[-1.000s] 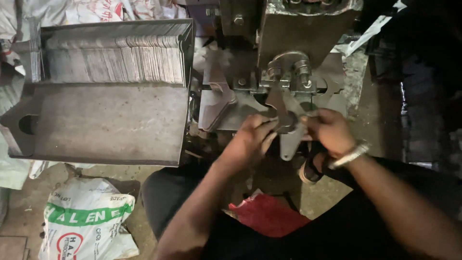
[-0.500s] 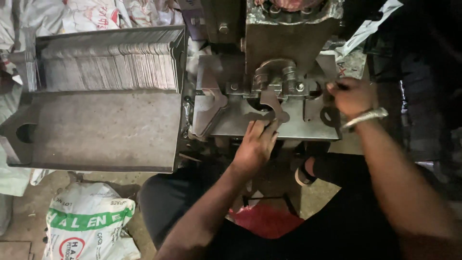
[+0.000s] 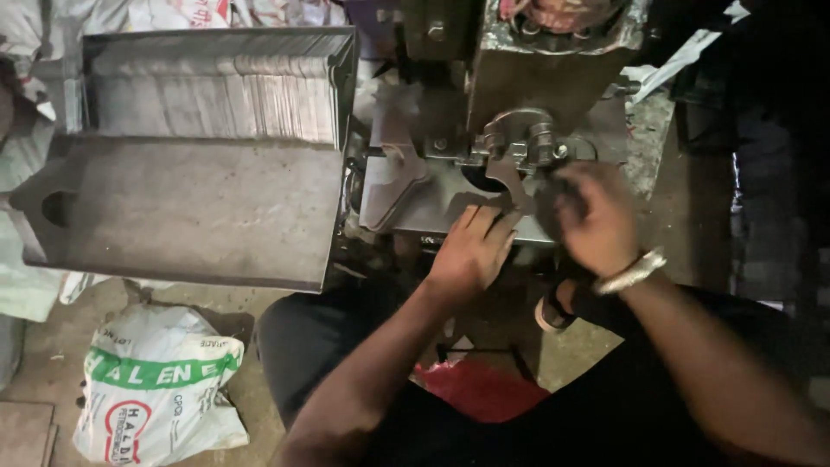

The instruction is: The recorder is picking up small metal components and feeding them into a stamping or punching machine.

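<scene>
A grey metal press [image 3: 519,78] stands in front of me, with its die clamp [image 3: 519,143] over a flat steel bed [image 3: 406,195]. A flat, shaped metal piece [image 3: 510,183] lies on the bed under the die. My left hand [image 3: 471,251] lies flat on the bed's front edge, fingers stretched out and fingertips at that piece. My right hand [image 3: 592,220], with a metal bracelet on the wrist, is blurred just right of the die. Its fingers are curled, and I cannot see whether anything is in them.
At the left, a steel tray [image 3: 190,212] slopes down from a box holding several stacked metal blanks [image 3: 216,95]. A white printed sack [image 3: 156,380] lies on the floor at lower left. Red cloth [image 3: 480,389] and a sandalled foot [image 3: 553,313] are below the press.
My right hand went out to the press's right edge, then came back in toward the die. My left hand slid up from the bed's front edge to the piece.
</scene>
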